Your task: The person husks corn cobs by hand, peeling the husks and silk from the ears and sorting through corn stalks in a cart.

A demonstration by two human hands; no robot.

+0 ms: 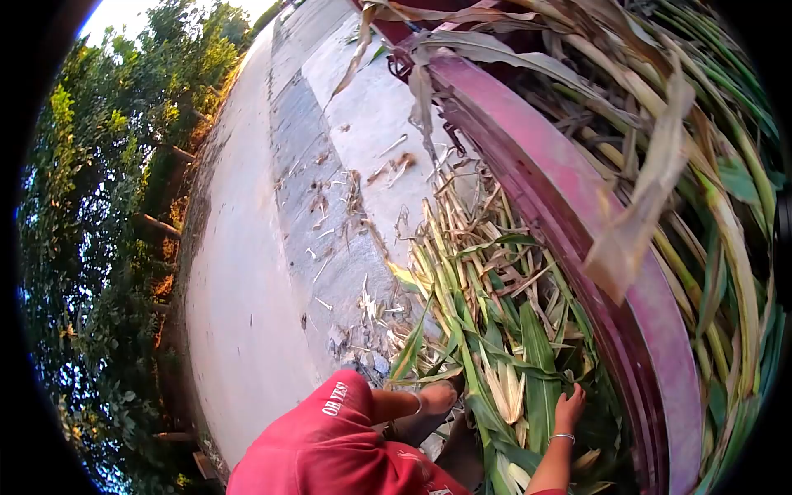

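Observation:
A pile of cut corn stalks (462,289) with green and dry leaves lies low on the ground in front of me. Among the leaves, a corn ear (505,392) in pale husk shows between my hands. My left hand (437,397), below a red sleeve (330,412), is at the left side of the pile; its fingers are hidden. To the right of the ear, my right hand (569,406) reaches into the leaves beside a broad green leaf (539,371). Its fingers are curled, but what they hold is hard to make out.
A pink-red metal side panel (569,181) runs along the right, with more corn stalks (726,272) heaped behind it and dry leaves (639,214) hanging over. Husk scraps litter the concrete (322,239) on the left. Trees (107,206) line the far left.

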